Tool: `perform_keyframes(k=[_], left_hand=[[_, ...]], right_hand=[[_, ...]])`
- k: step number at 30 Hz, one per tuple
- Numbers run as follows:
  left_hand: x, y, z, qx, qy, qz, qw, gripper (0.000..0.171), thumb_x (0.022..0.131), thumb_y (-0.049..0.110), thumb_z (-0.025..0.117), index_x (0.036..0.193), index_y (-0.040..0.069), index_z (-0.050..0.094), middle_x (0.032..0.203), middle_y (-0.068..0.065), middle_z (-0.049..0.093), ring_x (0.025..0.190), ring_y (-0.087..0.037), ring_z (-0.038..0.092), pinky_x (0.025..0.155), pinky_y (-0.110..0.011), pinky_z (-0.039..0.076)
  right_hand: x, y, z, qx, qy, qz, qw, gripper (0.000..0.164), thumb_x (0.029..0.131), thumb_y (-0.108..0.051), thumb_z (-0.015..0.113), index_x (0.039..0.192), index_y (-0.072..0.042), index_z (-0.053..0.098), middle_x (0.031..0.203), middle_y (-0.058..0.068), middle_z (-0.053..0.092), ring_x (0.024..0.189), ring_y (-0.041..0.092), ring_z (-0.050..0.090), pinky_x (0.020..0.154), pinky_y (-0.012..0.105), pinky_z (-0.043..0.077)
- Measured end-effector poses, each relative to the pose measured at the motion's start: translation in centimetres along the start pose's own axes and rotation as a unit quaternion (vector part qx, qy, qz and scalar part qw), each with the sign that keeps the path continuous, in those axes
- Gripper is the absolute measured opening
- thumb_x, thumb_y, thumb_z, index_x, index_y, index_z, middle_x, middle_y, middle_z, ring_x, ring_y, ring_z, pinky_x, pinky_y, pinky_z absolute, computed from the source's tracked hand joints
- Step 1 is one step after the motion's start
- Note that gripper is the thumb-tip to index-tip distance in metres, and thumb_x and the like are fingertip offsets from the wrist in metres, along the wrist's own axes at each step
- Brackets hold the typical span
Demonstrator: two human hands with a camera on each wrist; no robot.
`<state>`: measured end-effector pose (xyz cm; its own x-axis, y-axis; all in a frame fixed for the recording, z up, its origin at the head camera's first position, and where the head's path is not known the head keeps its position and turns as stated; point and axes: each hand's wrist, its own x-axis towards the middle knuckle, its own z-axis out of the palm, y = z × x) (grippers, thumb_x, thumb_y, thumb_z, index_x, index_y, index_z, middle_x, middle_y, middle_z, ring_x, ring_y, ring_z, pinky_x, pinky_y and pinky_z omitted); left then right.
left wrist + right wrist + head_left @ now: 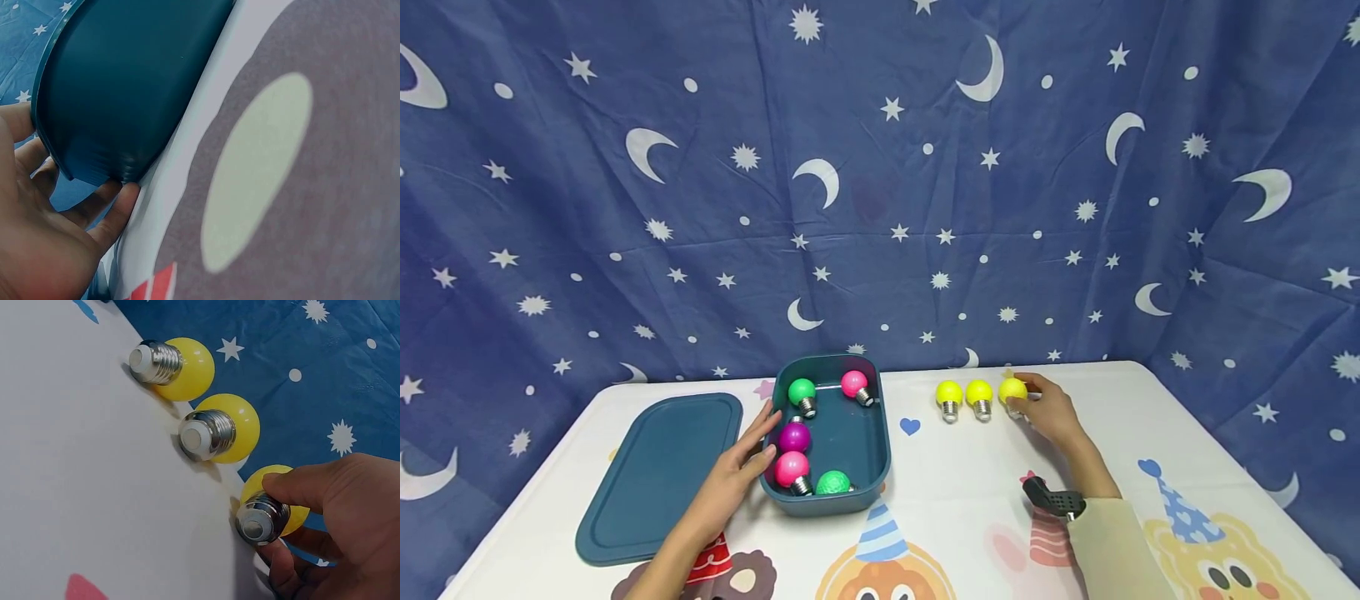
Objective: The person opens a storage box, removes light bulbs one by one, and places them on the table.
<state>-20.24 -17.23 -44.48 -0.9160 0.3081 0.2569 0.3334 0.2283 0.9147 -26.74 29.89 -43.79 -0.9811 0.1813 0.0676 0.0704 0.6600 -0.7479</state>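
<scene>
My right hand (1051,410) pinches a yellow light bulb (265,506) between thumb and fingers, at the right end of a row. Its metal screw base faces the wrist camera. Beside it lie two more yellow bulbs, the middle one (979,397) and the left one (949,398), bases toward me. My left hand (736,475) rests its spread fingers against the left wall of a dark teal bin (886,454). In the bin are a green bulb (802,392), pink bulbs (854,383) (792,469), a purple bulb (794,437) and a textured green bulb (832,482).
A flat teal lid (655,475) lies left of the bin, beside my left forearm. The white table cover (955,500) carries printed cartoon figures. A blue curtain (880,208) with moons and stars hangs right behind the table's back edge.
</scene>
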Motion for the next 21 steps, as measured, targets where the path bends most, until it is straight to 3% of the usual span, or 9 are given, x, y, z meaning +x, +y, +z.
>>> perform_keyframes(k=[21], left_hand=[[0.44, -0.15, -0.4, -0.008, -0.004, -0.006, 0.9999, 0.051, 0.1, 0.021, 0.051, 0.148, 0.01, 0.037, 0.159, 0.002, 0.016, 0.145, -0.028, 0.006, 0.098, -0.004, 0.019]], right_hand=[[-0.15, -0.36, -0.15, -0.005, -0.004, 0.01, 1.0, 0.061, 0.089, -0.021, 0.065, 0.142, -0.002, 0.041, 0.134, 0.029, 0.045, 0.121, 0.047, 0.043, 0.092, 0.051, 0.045]])
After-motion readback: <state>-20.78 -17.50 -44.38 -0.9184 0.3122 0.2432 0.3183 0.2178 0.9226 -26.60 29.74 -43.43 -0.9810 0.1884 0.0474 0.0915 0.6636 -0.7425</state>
